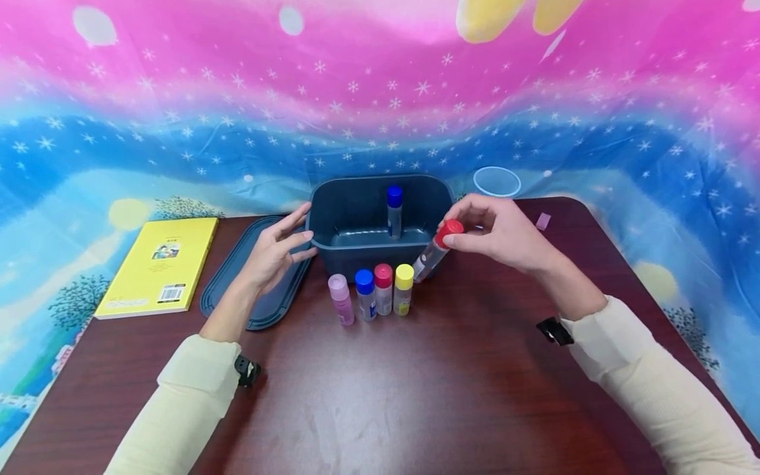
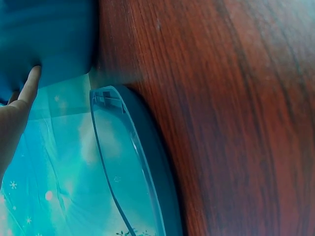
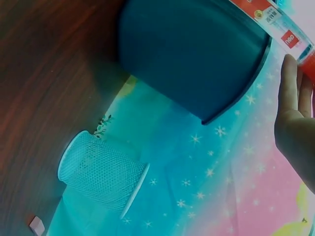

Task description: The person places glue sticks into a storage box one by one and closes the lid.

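Note:
My right hand (image 1: 505, 231) pinches a red-capped glue stick (image 1: 430, 257) by its cap between thumb and fingers. The stick slants down to the left, overlapping the front right corner of a dark blue plastic bin (image 1: 380, 249). In the right wrist view, its label (image 3: 275, 22) faces the camera. Fingers spread, my left hand (image 1: 273, 254) touches the bin's left end. Inside the bin stands a blue-capped glue stick (image 1: 394, 214). In front are a pink glue stick (image 1: 341, 300), a blue-capped one (image 1: 366, 297), a red-capped one (image 1: 383, 290) and a yellow-capped one (image 1: 404, 290), all upright.
The bin's flat lid (image 1: 261, 310) lies left of it, partly under my left hand. Farther left lies a yellow book (image 1: 160, 264). Behind my right hand stands a light blue mesh cup (image 3: 103, 169), with a small pink block (image 1: 543, 221) nearby. A printed cloth (image 1: 380, 99) hangs behind the table.

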A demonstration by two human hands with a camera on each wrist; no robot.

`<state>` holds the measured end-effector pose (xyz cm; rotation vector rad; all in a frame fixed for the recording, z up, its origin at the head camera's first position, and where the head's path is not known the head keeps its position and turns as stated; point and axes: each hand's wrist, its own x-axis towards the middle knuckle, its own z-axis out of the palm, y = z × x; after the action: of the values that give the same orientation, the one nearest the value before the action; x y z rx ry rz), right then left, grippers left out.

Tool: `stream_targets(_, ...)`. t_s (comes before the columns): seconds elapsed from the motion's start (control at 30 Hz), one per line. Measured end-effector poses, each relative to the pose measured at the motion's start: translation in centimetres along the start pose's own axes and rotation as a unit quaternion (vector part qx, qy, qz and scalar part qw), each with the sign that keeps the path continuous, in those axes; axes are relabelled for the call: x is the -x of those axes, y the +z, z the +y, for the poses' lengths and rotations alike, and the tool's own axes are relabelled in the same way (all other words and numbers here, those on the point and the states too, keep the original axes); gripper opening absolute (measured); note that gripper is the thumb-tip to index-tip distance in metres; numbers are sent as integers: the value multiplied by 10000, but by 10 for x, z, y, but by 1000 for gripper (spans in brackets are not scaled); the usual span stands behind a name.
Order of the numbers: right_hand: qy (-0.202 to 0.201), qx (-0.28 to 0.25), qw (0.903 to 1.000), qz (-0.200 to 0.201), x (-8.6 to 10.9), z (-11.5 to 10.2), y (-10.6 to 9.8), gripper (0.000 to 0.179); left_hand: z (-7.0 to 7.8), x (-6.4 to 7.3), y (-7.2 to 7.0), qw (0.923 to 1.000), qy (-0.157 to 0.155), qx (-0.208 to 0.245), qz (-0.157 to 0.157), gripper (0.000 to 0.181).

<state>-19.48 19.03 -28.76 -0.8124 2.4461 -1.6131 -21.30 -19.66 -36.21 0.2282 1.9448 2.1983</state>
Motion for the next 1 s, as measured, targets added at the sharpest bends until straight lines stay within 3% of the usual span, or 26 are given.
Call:
stream_targets(0.8,-690,-548,9941,632,-12,-23,-2,19,-1,-1,-1,10000,-61,-19,34,61)
stream_targets(1.0,-700,-970,9901,740,-17,-26,-1,20,0,-2,-1,10000,-65,-28,28,62)
